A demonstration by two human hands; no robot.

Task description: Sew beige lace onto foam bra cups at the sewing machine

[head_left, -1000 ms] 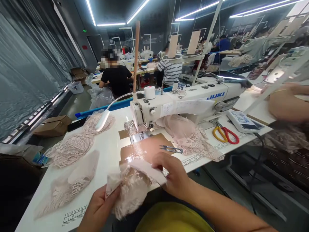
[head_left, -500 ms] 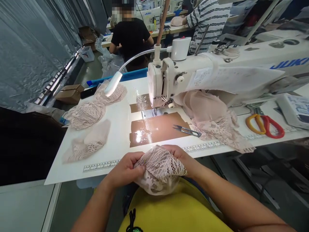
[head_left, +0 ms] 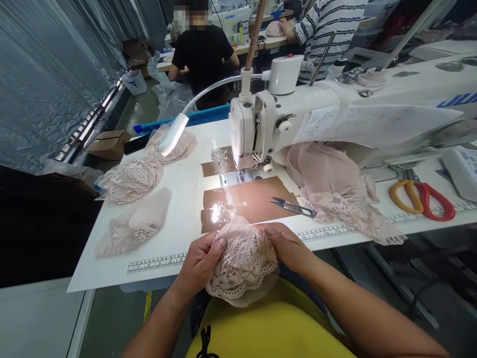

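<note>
Between my hands is a beige lace cup piece (head_left: 244, 263), rounded, with a scalloped lace edge hanging toward my lap. My left hand (head_left: 203, 263) grips its left side, thumb on top of the lace. The right side is held by my right hand (head_left: 283, 243), whose fingertips are partly hidden by the fabric. Just beyond, thread snips (head_left: 294, 206) lie on the brown taped patch (head_left: 246, 199) of the white sewing table (head_left: 182, 199). The sewing machine's needle area (head_left: 242, 175) is behind that patch.
Stacked lace pieces (head_left: 130, 180) and a single sheer lace piece (head_left: 139, 219) lie at the left. More beige fabric (head_left: 324, 171) is bunched under the machine arm (head_left: 335, 109). Scissors (head_left: 421, 199) rest at the right. A lamp (head_left: 174, 134) overhangs the table; two people work beyond.
The lace piece has been turned and spread in my hands, so its scalloped edge now shows along the bottom. My left thumb has moved up. The view has shifted slightly.
</note>
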